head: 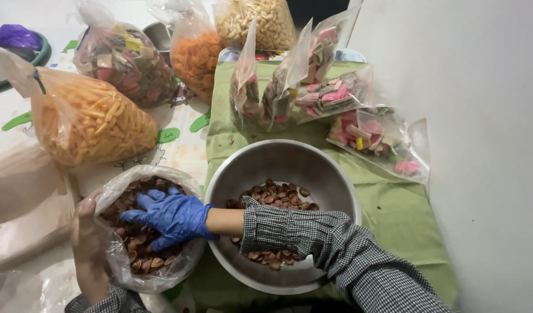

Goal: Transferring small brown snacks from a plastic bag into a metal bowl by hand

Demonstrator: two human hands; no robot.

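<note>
My right hand, in a blue glove, reaches across a steel bowl into an open clear plastic bag of small brown round snacks; its fingers are spread and rest on the snacks. My left hand, covered by thin clear plastic, grips the bag's left side and holds it open. The bowl holds a shallow layer of the same brown snacks, partly hidden under my checked sleeve.
Big bags of orange stick snacks, mixed coloured chips, orange pieces and pale puffs stand behind. Small packets of pink and mixed sweets lie on the green cloth. A white wall is at the right.
</note>
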